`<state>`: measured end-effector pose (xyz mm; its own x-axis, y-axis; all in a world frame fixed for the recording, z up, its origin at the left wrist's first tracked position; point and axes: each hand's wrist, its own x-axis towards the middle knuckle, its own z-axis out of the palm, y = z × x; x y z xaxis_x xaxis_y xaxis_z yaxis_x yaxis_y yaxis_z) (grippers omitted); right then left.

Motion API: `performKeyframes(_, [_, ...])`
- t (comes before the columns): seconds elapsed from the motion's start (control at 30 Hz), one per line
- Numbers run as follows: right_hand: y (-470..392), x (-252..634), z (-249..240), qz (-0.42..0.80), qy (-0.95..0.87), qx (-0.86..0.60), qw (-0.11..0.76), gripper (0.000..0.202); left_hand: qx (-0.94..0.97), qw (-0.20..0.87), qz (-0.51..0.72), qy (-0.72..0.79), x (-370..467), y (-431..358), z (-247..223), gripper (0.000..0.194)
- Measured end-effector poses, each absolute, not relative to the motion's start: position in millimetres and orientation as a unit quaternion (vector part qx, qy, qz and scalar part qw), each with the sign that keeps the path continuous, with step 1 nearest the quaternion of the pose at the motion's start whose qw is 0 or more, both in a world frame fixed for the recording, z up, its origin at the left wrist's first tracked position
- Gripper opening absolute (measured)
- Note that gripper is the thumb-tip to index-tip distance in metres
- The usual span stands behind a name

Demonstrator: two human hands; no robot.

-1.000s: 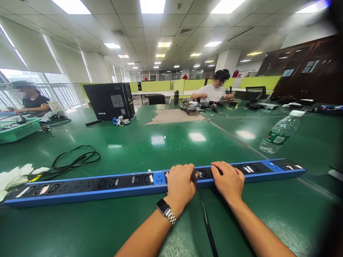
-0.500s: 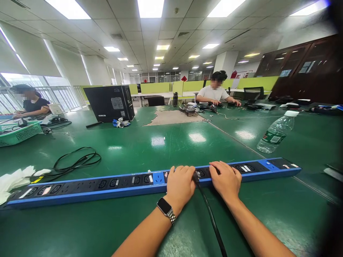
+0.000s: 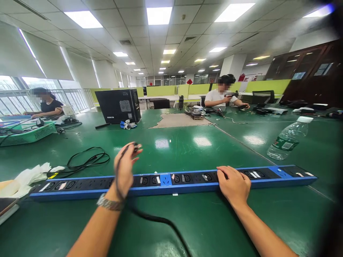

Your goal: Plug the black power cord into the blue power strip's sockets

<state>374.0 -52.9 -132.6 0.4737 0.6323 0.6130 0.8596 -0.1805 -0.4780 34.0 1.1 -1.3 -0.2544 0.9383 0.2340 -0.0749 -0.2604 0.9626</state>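
Note:
A long blue-and-black power strip (image 3: 191,188) lies across the green table, with rows of sockets on top and white stickers beside some of them. Over its left half my left hand (image 3: 124,175) is raised, fingers closed around the plug end (image 3: 135,146) of a black power cord (image 3: 163,218). That cord runs down past the wrist and out at the bottom edge. The hand is somewhat blurred. My right hand (image 3: 235,186) grips the strip right of its middle, fingers curled over the far edge and hiding some sockets.
A plastic bottle (image 3: 288,141) stands at the right. To the left lie a coiled black cable (image 3: 87,157), white tissue (image 3: 30,178) and a green basket (image 3: 34,134). Farther back are a black computer case (image 3: 118,107), gloves (image 3: 128,125) and two people seated at the table.
My left hand has lifted the cord's plug off the strip and moved left with it, uncovering sockets. My right hand stays on the strip. The view has shifted slightly left.

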Motion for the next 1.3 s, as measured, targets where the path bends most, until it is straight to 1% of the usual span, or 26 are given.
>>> performKeyframes(0.07, [-52,373,-132,-0.137,-0.487,-0.759,0.410,0.035,0.438,0.394,0.617,0.522,-11,-7,-16,0.046])
performKeyframes(0.13, [-51,373,-132,-0.135,-0.482,-0.762,0.411,0.036,0.502,0.350,0.571,0.548,-39,-17,-35,0.047])
performKeyframes(0.23, [-51,373,-133,-0.133,-0.482,-0.764,0.408,0.036,0.603,0.283,0.476,0.574,-49,-28,-57,0.048])
performKeyframes(0.3, [-51,373,-134,-0.133,-0.484,-0.764,0.404,0.037,0.650,0.241,0.435,0.574,-44,-29,-66,0.045])
performKeyframes(0.4, [-51,375,-135,-0.139,-0.485,-0.765,0.401,0.037,0.700,0.158,0.414,0.560,-36,-24,-74,0.037])
performKeyframes(0.53, [-50,376,-137,-0.142,-0.485,-0.763,0.403,0.037,0.744,0.064,0.403,0.529,-34,-22,-81,0.035])
performKeyframes(0.77, [-52,375,-135,-0.128,-0.487,-0.771,0.390,0.038,0.801,-0.014,0.379,0.463,-35,-29,-90,0.030])
performKeyframes(0.87, [-53,374,-134,-0.129,-0.493,-0.767,0.389,0.037,0.816,-0.029,0.351,0.457,-39,-27,-92,0.029])
performKeyframes(0.97, [-53,374,-133,-0.130,-0.493,-0.764,0.396,0.035,0.821,-0.007,0.334,0.463,-44,-24,-91,0.028])
performKeyframes(1.03, [-52,373,-133,-0.132,-0.487,-0.762,0.405,0.034,0.808,0.030,0.353,0.470,-43,-25,-86,0.028])
performKeyframes(1.1, [-51,372,-133,-0.131,-0.479,-0.763,0.413,0.032,0.776,0.056,0.402,0.483,-35,-27,-77,0.029])
performKeyframes(1.2, [-50,371,-132,-0.129,-0.475,-0.766,0.414,0.033,0.734,0.061,0.470,0.486,-6,-29,-60,0.030])
performKeyframes(1.23, [-51,370,-131,-0.129,-0.476,-0.766,0.413,0.034,0.740,0.065,0.475,0.472,7,-28,-56,0.030])
performKeyframes(1.3, [-51,370,-130,-0.128,-0.476,-0.767,0.410,0.034,0.775,0.101,0.445,0.437,35,-26,-53,0.030])
